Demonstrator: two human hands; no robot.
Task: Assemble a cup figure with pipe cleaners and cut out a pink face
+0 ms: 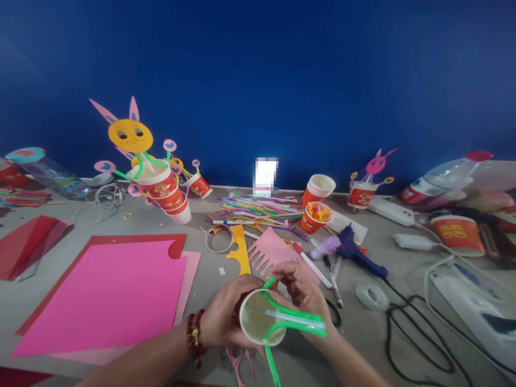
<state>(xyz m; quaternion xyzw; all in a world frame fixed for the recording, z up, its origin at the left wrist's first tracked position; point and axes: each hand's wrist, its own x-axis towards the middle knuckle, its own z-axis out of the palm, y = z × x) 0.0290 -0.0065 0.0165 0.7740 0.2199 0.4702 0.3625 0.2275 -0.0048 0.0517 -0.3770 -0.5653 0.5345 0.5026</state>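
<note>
A paper cup point(262, 328), tipped so its pale inside faces me, is wrapped by my left hand point(228, 312). Green pipe cleaners point(298, 317) run with a thin whitish stick out of the cup's mouth toward the right. One green end pokes out over the far rim and another at the near rim. My right hand point(296, 285) is curled at the far rim, with its thumb and fingertips on the far green end. Pink-handled scissors point(239, 365) lie under the cup, partly hidden. Beyond the hands lie cut pink paper point(274, 247) and cut yellow paper point(241, 250).
Pink sheets point(108, 295) cover the left. Finished rabbit-faced cups point(155, 180) stand behind them. A heap of pipe cleaners point(258, 209), stacked cups point(318, 188), a blue glue gun point(358, 252) with a black cord, clear tape point(371, 296) and a power strip point(475, 306) lie farther right.
</note>
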